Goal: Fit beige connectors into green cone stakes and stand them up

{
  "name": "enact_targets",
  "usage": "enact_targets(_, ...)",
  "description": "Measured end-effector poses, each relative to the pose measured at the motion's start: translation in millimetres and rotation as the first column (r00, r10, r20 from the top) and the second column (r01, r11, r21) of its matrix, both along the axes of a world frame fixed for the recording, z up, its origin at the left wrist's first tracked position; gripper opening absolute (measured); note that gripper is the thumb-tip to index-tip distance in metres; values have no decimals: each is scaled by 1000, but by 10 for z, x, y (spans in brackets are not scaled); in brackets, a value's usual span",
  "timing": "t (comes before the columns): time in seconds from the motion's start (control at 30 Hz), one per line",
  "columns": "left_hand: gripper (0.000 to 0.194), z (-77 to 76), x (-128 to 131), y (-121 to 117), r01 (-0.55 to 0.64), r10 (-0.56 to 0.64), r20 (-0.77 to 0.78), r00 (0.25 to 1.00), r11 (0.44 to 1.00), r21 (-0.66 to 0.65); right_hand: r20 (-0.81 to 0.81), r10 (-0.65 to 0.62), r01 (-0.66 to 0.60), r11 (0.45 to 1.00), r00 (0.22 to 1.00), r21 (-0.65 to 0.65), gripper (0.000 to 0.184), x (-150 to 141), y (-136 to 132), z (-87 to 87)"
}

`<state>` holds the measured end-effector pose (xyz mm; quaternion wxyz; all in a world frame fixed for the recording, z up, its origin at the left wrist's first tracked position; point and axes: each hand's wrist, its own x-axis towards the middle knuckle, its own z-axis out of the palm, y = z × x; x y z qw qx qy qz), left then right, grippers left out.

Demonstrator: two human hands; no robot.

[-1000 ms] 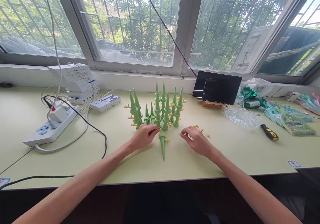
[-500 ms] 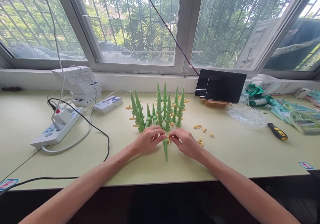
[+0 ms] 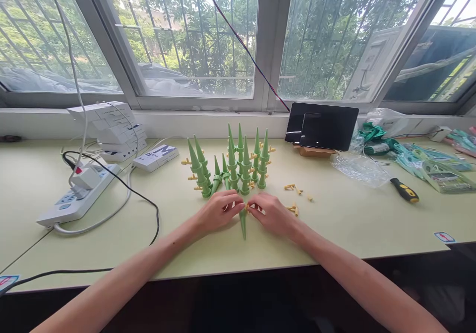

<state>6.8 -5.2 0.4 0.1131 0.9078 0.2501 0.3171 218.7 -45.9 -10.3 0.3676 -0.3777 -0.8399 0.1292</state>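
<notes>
Spike stacks (landmark): green (image 3: pixel 245 166), tips up.
Left hand (image 3: pixel 221 210): before the stacks, fingertips pinched together; anything held is too small to tell.
Right hand (image 3: pixel 270 213): before the stacks, pinching a yellow fitting (image 3: pixel 247 206).
Single spike (image 3: pixel 243 226): before the stacks, partly hidden by fingers.
Loose fittings (image 3: pixel 296 210): right of the stacks.

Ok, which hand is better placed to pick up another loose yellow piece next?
Probably the right hand: the loose yellow pieces lie on its side, close by. The left hand is farther off and would likely have to reach past the right.
</notes>
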Motion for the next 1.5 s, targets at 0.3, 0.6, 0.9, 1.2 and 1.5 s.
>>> enact_targets(0.3, 30, -22, 7, 10, -11, 11, -12, 1000, 1000, -19, -69, -12, 9, 999, 998, -41, 6, 9, 6, -17)
enact_targets(0.6, 29, -27, -6, 28, -14, 12, -40, 999, 999, -37, -153, 7, -11, 1000, 988, -28, 7, 10, 5, 3)
enact_targets(0.9, 21, -64, -14, 65, -163, 161, -40, 986, 984, -66, -155, -65, 68, 998, 986, 13, 9, 61, 35, -13)
enact_targets(1.2, 24, -76, -13, 97, -199, 194, -56, 979, 973, -114, -109, -131, 127, 991, 985, -42, 13, 90, 52, -38)
enact_targets(1.5, 25, -39, -6, 96, -175, 167, -60, 984, 967, -184, -77, -137, 130, 988, 988, -85, 13, 108, 65, -67)
